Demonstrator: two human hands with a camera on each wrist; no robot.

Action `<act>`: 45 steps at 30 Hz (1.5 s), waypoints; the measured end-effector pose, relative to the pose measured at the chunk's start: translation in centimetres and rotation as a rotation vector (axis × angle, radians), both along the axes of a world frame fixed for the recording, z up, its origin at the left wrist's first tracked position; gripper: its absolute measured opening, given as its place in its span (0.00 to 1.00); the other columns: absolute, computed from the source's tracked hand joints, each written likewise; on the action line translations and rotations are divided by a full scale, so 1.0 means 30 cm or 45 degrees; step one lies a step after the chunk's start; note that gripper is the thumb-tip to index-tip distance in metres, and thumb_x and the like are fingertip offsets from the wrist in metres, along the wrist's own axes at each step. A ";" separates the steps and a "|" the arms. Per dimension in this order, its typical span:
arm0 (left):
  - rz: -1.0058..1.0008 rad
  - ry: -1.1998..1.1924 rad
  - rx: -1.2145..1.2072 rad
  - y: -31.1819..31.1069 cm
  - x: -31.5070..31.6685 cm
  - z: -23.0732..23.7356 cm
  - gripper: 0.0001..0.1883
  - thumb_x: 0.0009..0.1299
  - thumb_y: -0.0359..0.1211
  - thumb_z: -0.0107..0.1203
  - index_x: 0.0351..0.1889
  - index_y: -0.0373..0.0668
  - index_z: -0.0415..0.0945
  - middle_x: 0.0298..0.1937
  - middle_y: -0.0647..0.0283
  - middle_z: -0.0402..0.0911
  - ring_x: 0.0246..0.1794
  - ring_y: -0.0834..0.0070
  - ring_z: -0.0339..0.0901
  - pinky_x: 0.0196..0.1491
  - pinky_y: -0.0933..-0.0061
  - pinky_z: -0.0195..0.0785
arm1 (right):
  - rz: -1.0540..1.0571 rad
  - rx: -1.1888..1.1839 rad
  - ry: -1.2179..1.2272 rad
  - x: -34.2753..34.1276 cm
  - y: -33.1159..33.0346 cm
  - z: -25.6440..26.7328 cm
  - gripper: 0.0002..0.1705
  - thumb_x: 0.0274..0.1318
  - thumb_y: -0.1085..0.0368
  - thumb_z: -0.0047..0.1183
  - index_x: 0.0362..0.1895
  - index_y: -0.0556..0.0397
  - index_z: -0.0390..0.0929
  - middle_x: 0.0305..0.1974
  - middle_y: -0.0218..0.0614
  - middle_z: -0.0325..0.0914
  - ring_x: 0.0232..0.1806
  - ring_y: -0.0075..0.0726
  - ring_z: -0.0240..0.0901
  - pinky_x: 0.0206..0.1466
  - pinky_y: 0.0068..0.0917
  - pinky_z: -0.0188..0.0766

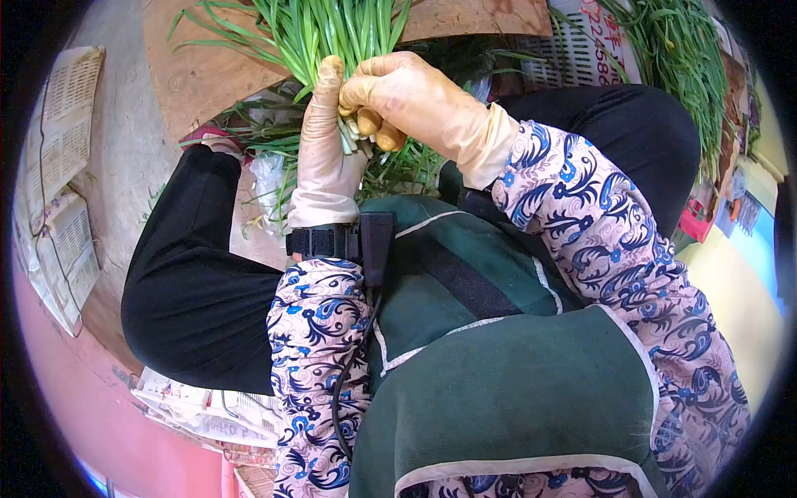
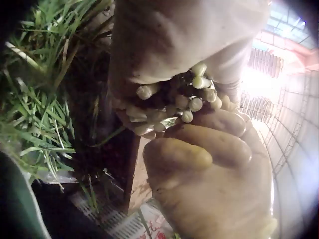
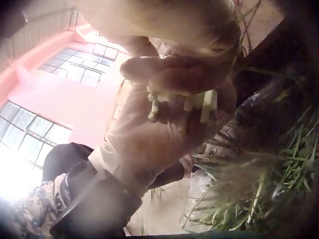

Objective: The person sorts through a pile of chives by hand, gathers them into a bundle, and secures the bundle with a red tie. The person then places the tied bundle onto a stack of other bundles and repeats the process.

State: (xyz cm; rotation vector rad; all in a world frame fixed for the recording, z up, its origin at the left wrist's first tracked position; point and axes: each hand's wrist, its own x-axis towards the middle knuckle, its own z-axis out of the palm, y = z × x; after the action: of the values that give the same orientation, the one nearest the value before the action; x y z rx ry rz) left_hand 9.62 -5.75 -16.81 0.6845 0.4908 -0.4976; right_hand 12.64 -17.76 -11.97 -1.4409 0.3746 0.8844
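Both hands wear pale, stained gloves and meet at the base of a bunch of garlic chives (image 1: 332, 37). My left hand (image 1: 326, 158) grips the bunch from the left, its thumb raised along the stalks. My right hand (image 1: 436, 104) holds the same stalks from the right with bent fingers. Green leaves fan out beyond the hands. White, blunt stalk ends (image 2: 195, 104) poke out between the two hands in the left wrist view. In the right wrist view the stalk ends (image 3: 209, 105) lie against the left palm, under the right fingers.
Loose green leaves (image 3: 249, 194) lie in a heap below the hands, beside clear plastic (image 1: 267, 183). A wooden board (image 1: 195, 83) stands beyond. More long greens (image 1: 685, 83) hang at the right, near a white crate (image 1: 573, 50). The person's bent knees flank the work.
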 end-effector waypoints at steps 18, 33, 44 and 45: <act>0.015 -0.185 -0.317 0.017 -0.005 -0.042 0.20 0.73 0.47 0.55 0.40 0.37 0.75 0.29 0.61 0.80 0.27 0.68 0.81 0.26 0.72 0.77 | -0.198 0.269 0.067 0.012 -0.044 -0.021 0.14 0.58 0.60 0.54 0.26 0.57 0.77 0.18 0.32 0.72 0.15 0.26 0.66 0.17 0.27 0.63; -0.068 -0.124 0.045 0.020 -0.001 -0.037 0.20 0.62 0.25 0.62 0.53 0.35 0.73 0.45 0.54 0.83 0.39 0.73 0.82 0.43 0.75 0.76 | -0.216 0.504 -0.413 0.104 -0.146 0.180 0.13 0.68 0.60 0.44 0.35 0.55 0.74 0.17 0.20 0.66 0.11 0.15 0.57 0.20 0.19 0.62; 0.052 -0.091 -0.021 -0.032 -0.013 -0.069 0.21 0.58 0.24 0.62 0.51 0.34 0.72 0.42 0.55 0.83 0.35 0.71 0.82 0.40 0.74 0.76 | 0.142 1.147 -0.763 0.124 -0.130 0.536 0.16 0.68 0.58 0.40 0.33 0.56 0.72 0.14 0.27 0.71 0.09 0.21 0.66 0.17 0.21 0.66; 0.038 -0.083 0.005 -0.034 -0.013 -0.069 0.21 0.58 0.24 0.61 0.51 0.34 0.72 0.42 0.55 0.83 0.35 0.71 0.82 0.40 0.74 0.76 | 0.175 1.215 -0.734 0.130 -0.141 0.571 0.16 0.69 0.63 0.38 0.32 0.57 0.74 0.13 0.28 0.73 0.08 0.20 0.68 0.16 0.19 0.67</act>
State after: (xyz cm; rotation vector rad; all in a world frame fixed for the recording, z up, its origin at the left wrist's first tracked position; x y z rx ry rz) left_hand 9.23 -6.77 -18.89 0.6943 0.4399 -0.4450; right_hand 16.56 -21.99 5.18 -0.7573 -0.5360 0.5738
